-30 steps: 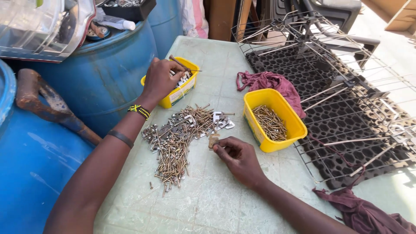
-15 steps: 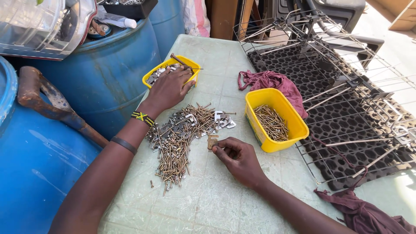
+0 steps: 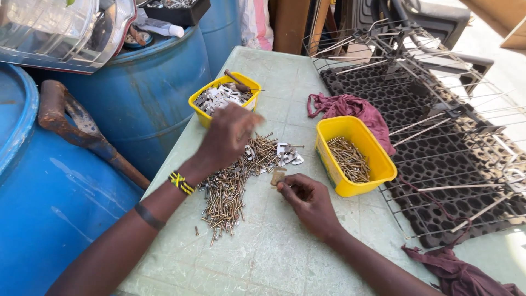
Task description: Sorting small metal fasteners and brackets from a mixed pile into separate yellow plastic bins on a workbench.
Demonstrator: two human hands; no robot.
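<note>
A heap of brass-coloured screws and small white metal brackets (image 3: 235, 181) lies on the pale green table (image 3: 274, 257). My left hand (image 3: 227, 137) hovers over the heap's upper part, blurred, fingers bent downward; whether it holds anything I cannot tell. My right hand (image 3: 307, 200) rests on the table just right of the heap, fingers curled around something small and brownish (image 3: 278, 177) at its fingertips. A yellow tub of white brackets (image 3: 224, 97) stands behind the left hand. A second yellow tub with screws (image 3: 353, 159) stands to the right.
Blue plastic drums (image 3: 142, 93) crowd the table's left edge, with a rusty tool (image 3: 76, 126) between them. A dark red cloth (image 3: 345, 107) lies behind the right tub, another cloth (image 3: 460, 268) at bottom right. A wire rack over black perforated mats (image 3: 438, 126) covers the right side.
My left hand has come back from the far yellow tub toward me and now hangs over the heap. My right hand has stayed in place.
</note>
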